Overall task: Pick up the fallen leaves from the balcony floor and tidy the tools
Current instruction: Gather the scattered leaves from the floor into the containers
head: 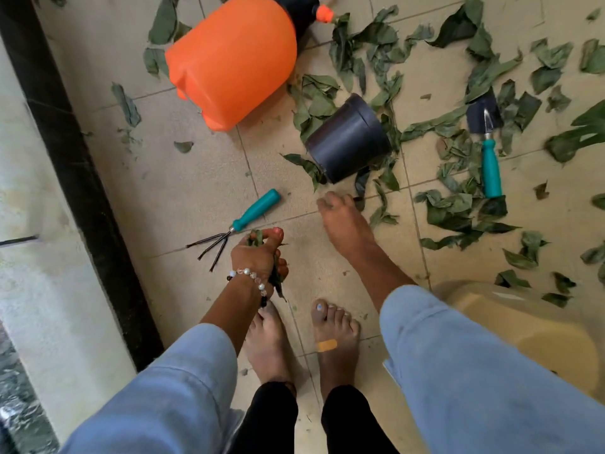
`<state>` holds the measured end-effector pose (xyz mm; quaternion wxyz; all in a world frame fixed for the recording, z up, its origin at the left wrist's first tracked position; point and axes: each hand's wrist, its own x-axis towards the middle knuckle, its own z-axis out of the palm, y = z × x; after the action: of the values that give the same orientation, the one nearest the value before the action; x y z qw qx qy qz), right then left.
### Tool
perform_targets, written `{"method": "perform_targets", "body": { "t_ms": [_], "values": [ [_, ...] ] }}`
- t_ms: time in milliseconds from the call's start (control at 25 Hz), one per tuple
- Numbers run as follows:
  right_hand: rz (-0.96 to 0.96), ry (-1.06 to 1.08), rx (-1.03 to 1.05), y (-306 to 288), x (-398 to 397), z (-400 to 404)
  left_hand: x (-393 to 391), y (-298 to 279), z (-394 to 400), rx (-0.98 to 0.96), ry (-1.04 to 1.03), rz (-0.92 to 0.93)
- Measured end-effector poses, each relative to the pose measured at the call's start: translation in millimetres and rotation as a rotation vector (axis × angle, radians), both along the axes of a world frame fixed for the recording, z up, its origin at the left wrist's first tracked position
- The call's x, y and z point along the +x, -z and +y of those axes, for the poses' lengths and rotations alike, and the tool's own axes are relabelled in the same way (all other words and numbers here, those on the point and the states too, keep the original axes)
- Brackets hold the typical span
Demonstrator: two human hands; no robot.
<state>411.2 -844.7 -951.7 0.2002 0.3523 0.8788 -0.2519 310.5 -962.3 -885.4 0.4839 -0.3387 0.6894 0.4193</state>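
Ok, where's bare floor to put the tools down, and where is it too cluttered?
Bare tiles lie between the orange sprayer tank, the black threshold strip and the hand rake. Another fairly bare patch is just right of the right hand. It is crowded with leaves around the tipped black pot and trowel.

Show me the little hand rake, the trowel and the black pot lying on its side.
hand rake (255, 208), head view, on its teal handle.
trowel (492, 168), head view, on its teal handle.
black pot (348, 137), head view, on its side wall.
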Motion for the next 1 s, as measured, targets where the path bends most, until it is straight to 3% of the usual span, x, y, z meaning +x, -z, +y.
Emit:
{"method": "perform_targets", "body": {
  "t_ms": [160, 240, 280, 400, 440, 520, 600, 720, 840, 920, 1000],
  "values": [
    [0.049, -0.182, 0.199, 16.8, 6.9, -24.1, 1.7, 19.6, -0.3, 0.007, 0.042, 0.012],
    [0.089, -0.234, 0.197, 16.7, 8.4, -16.9, 0.8, 23.7, 1.5, -0.006, 0.057, 0.021],
    [0.099, -0.18, 0.189, 17.9, 8.9, -7.0, 0.8, 23.7, 2.9, -0.003, 0.062, 0.022],
    [0.165, 0.407, 0.143, 16.9, 9.2, 14.3, 2.6, 24.9, 6.6, 0.012, 0.079, 0.016],
    [0.09, 0.43, 0.134, 17.6, 9.4, 18.8, 3.7, 25.6, 7.5, 0.015, 0.084, 0.01],
    [-0.119, 0.266, 0.193, 21.9, 17.4, 20.4, 4.8, 26.8, 11.1, 0.034, 0.105, 0.009],
    [-0.096, 0.274, 0.233, 23.2, 21.3, 20.6, 4.2, 26.2, 12.9, 0.053, 0.145, 0.006],
    [0.097, 0.554, 0.025, 2.7, 24.2, 23.1, 6.8, 15.4, 18.2, 0.055, 0.264, 0.053],
    [0.468, 1.006, -0.609, -56.9, 19.3, 8.0, 17.9, -9.4, 29.6, 0.055, 0.296, 0.078],
    [0.525, 1.008, -0.776, -95.6, 20.8, -14.5, 30.6, -28.0, 41.3, 0.064, 0.281, 0.014],
    [0.529, 0.877, -0.658, -123.1, 27.5, -32.1, 38.0, -42.3, 50.4, 0.014, 0.272, -0.068]
  ]
}}
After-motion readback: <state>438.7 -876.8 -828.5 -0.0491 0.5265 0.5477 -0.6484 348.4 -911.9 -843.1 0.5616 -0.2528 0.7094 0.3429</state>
